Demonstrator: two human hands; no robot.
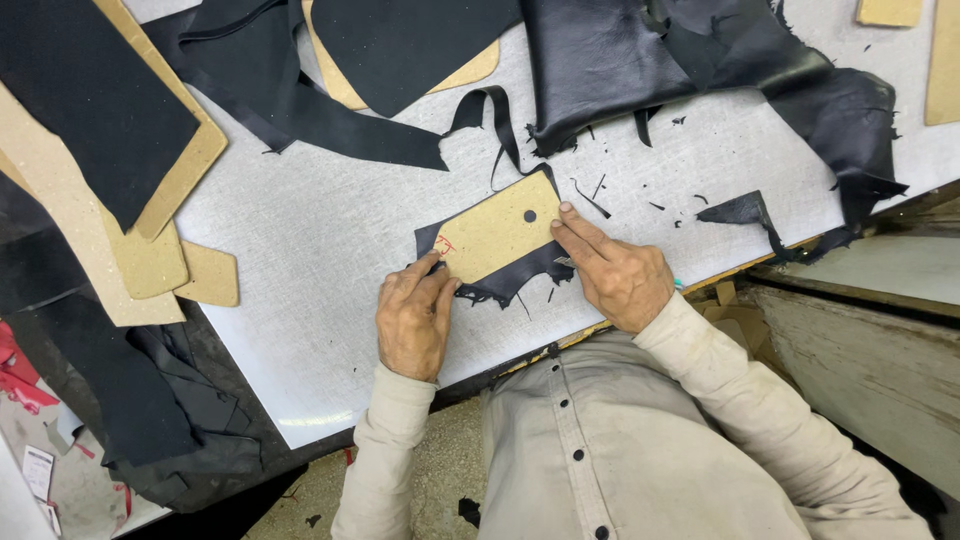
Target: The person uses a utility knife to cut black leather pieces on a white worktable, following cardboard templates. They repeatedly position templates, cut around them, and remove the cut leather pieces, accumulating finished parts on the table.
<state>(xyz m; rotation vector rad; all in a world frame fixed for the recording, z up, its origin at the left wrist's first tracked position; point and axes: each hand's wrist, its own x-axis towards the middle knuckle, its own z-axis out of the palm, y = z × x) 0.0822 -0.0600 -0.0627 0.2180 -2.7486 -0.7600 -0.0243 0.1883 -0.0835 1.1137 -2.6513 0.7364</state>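
A tan cardboard template (one punched hole near its right end) lies flat on a small piece of dark leather at the near edge of the grey tabletop. The left hand rests at the template's lower left corner, fingers bent, fingertips pressing on the card and the leather edge; it grasps nothing. The right hand lies just right of the template, two fingers stretched flat against its right end, pressing down. A thin item under the right hand's fingers cannot be identified. Beyond the template, a curled leather strip and a large dark hide occupy the far side. Small leather scraps lie scattered to the right. More cardboard patterns sit stacked well to the left.
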